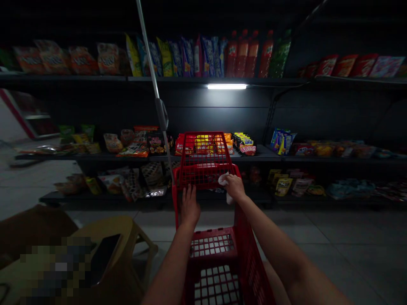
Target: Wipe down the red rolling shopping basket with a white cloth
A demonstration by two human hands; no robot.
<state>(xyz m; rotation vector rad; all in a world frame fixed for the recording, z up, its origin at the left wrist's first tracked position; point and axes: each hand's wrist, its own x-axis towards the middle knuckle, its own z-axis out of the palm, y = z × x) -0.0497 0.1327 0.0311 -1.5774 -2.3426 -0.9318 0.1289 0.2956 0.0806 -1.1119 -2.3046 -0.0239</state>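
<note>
A red plastic shopping cart (213,252) stands in front of me, its grid flap (206,148) raised at the far end. My left hand (190,207) lies on or just over the cart's far left side, fingers stretched out and holding nothing. My right hand (234,186) is closed around a crumpled white tissue (223,178) at the far right corner. Part of the tissue hangs below the fingers. Whether the tissue touches the red plastic I cannot tell.
Dark shelves behind the cart hold snack bags (51,57), red drink bottles (243,53) and lit packets (244,144) below a lamp (227,86). A metal pole (149,51) rises at the cart's left. Nearer left, a phone (106,254) rests on a yellowish stool (124,226).
</note>
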